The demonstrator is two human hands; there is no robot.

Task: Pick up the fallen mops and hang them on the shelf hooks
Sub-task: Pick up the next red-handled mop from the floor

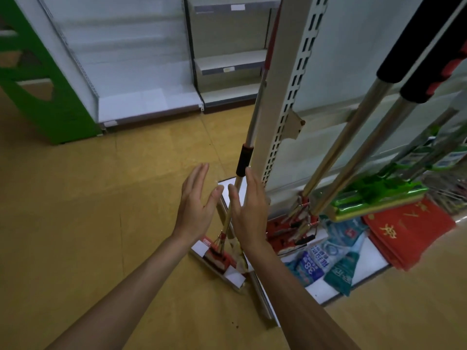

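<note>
A: What kind of floor?

B: Yellow-brown floor tiles (pixel 101 198), smooth, with thin lines between. A few dark specks near the bottom.

A: And all around?

B: A shop aisle. Green shelf end (pixel 38 84) on the left, bare white shelves (pixel 141 72) next to it, a grey shelf (pixel 227 64) further back. Close by, a tall white post (pixel 295 97) full of little slots.

A: And the mop?

B: Standing up, tilted, against the near edge of that post. Silver pole (pixel 249 132) with a black grip. Red mop head (pixel 218 258) down on the corner of the white bottom board (pixel 366 274).

A: Hands?

B: Left hand (pixel 194 205) and right hand (pixel 249 210) both flat, fingers straight, palms facing each other. Pole between them. Holding nothing. Touching the pole or not? Can't tell.

A: Anything else?

B: Two more mops (pixel 404 46) on the right, slanting down to the bottom board, tops out of view. Green mop heads (pixel 374 198) beside them.

A: Any writing?

B: "38" on the blue packets (pixel 316 258), upside down. Gold marks on the red mats (pixel 409 231), not readable. Small tag on the grey shelf, too blurry.
</note>
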